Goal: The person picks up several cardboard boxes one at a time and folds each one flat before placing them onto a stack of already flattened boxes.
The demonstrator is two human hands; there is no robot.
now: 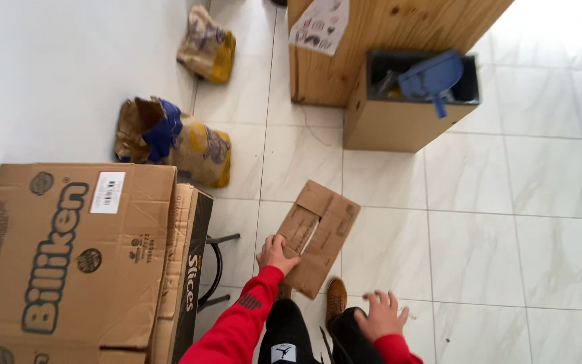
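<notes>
Underfoot, seemingly glossy white floor tiles [506, 222].

White tiled floor [506, 222], paper sacks [190, 145], open box [399, 118]

A big flat cardboard box [69, 249] sits at nine o'clock. Two paper bags [176, 141] lie at eleven. A box with a blue dustpan [432, 75] is at one o'clock.

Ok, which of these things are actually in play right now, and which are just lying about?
In play: flattened cardboard piece, gripped by left hand; right hand empty.

Lying about: two paper sacks, big flattened cartons, open box holding a blue dustpan, wooden cabinet.
</notes>
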